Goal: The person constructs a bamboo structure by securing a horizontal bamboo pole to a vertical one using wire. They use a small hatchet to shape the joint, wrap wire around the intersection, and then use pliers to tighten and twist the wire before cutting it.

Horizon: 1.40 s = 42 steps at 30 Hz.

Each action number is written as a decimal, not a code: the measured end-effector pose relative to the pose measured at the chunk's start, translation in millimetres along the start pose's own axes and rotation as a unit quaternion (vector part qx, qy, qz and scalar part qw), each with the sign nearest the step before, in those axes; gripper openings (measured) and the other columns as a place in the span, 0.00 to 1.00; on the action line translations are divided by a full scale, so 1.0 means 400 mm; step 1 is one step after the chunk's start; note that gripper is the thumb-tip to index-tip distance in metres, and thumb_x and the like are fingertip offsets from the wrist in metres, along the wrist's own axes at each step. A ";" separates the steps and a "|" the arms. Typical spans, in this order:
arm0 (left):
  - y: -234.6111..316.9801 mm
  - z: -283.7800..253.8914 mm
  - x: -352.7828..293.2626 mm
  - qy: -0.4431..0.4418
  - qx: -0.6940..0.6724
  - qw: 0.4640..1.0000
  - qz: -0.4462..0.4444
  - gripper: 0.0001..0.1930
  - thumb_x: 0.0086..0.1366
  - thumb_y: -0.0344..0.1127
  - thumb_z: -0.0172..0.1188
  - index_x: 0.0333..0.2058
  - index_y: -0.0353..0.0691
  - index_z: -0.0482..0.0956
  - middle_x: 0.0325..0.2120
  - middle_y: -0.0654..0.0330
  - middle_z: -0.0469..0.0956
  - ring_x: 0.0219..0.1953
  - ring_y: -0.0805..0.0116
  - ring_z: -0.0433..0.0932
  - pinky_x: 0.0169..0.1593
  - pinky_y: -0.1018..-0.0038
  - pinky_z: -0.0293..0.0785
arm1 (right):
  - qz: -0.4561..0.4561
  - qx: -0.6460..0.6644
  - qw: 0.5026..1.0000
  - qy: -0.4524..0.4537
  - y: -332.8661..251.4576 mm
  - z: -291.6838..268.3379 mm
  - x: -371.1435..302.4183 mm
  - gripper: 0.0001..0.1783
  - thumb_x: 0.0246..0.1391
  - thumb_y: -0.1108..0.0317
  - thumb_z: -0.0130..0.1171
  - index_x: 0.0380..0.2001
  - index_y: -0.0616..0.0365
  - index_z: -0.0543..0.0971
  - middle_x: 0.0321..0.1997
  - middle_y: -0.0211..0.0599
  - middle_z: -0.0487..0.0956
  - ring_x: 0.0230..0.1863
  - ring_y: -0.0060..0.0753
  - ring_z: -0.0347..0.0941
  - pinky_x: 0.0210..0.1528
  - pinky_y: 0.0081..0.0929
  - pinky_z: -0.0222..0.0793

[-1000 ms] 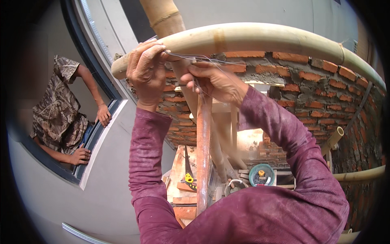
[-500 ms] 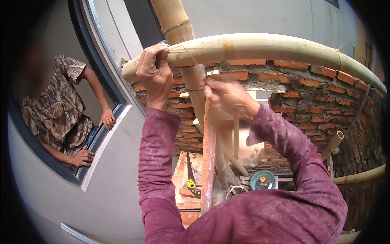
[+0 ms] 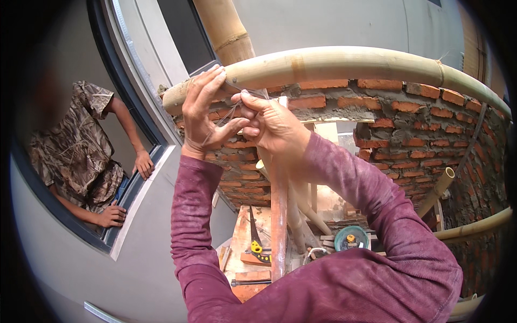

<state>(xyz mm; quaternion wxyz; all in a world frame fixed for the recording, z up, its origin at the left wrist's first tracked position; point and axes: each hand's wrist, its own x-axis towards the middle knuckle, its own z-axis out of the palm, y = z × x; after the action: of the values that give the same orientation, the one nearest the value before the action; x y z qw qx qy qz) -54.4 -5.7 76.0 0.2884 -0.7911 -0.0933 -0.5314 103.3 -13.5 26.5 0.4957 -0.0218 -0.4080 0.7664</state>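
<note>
Seen from a head camera looking along the person's own raised arms, 2 hands in maroon sleeves work at the joint where a pale horizontal bamboo pole (image 3: 344, 64) crosses an upright bamboo post (image 3: 223, 27) that rises out of the top of the frame. The pole's long axis runs left to right, bowed by the lens, along the top of a red brick wall (image 3: 425, 129). The thing in hand is a thin binding wire (image 3: 232, 110): it hangs in a few fine strands from the underside of the pole, just left of the crossing, and drops between the 2 hands. The left hand (image 3: 207, 116) sits to the left of the wire, fingers spread and reaching up so the tips touch the pole, thumb angled right toward the strands. The right hand (image 3: 272, 124) sits just right of the wire and is the nearer one, its thumb and forefinger pinched together at the strands close under the pole; whether they truly clamp the wire is too fine to tell. So the wire lies between the hands, below the pole, running roughly down and left. Far below, a handsaw with a yellow handle (image 3: 255, 242) lies on a board. At left, another person in a camouflage shirt (image 3: 75, 156) leans in a window opening.
</note>
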 end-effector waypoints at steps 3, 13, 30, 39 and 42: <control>-0.003 0.023 -0.013 0.040 0.076 0.996 0.017 0.31 0.53 0.54 0.65 0.47 0.34 0.77 0.46 0.50 0.77 0.53 0.54 0.74 0.59 0.58 0.65 | 0.017 -0.020 1.000 0.012 -0.002 0.019 -0.003 0.11 0.61 0.57 0.52 0.37 0.52 0.76 0.17 0.17 0.59 0.16 0.14 0.52 0.17 0.13 0.46; -0.006 0.030 -0.029 0.042 0.024 0.999 -0.022 0.14 0.61 0.33 0.57 0.45 0.37 0.78 0.46 0.54 0.78 0.54 0.57 0.73 0.62 0.60 0.61 | -0.033 -0.232 0.970 -0.066 -0.110 -0.031 -0.050 0.21 0.63 0.57 0.46 0.43 0.67 0.76 0.26 0.37 0.79 0.21 0.20 0.74 0.20 0.13 0.70; 0.017 -0.015 -0.012 0.028 0.023 0.994 -0.105 0.03 0.53 0.28 0.64 0.29 0.42 0.82 0.30 0.63 0.81 0.40 0.62 0.76 0.54 0.66 0.68 | -0.218 -0.580 0.784 0.029 -0.071 0.029 -0.050 0.12 0.60 0.69 0.50 0.25 0.64 0.77 0.17 0.25 0.72 0.19 0.15 0.68 0.23 0.16 0.64; 0.089 -0.024 0.082 -0.040 0.258 0.965 -0.007 0.07 0.51 0.36 0.67 0.24 0.41 0.79 0.20 0.65 0.71 0.28 0.66 0.69 0.36 0.72 0.65 | -0.395 -0.616 0.675 0.092 0.047 -0.021 0.018 0.07 0.55 0.72 0.52 0.27 0.64 0.76 0.20 0.41 0.77 0.22 0.33 0.77 0.27 0.31 0.70; 0.108 -0.033 0.121 -0.143 0.323 0.931 0.085 0.06 0.47 0.35 0.64 0.21 0.44 0.75 0.22 0.66 0.70 0.29 0.68 0.71 0.35 0.73 0.66 | -0.386 -0.561 0.726 0.103 0.072 0.012 0.033 0.07 0.52 0.71 0.52 0.24 0.64 0.73 0.22 0.53 0.74 0.30 0.55 0.74 0.33 0.44 0.69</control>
<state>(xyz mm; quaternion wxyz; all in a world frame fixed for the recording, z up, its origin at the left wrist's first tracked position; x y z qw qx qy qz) -25.1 -56.0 107.6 0.5561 -0.7276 -0.2331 -0.3270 73.1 -11.1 16.0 0.6850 -0.2153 -0.6829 0.1340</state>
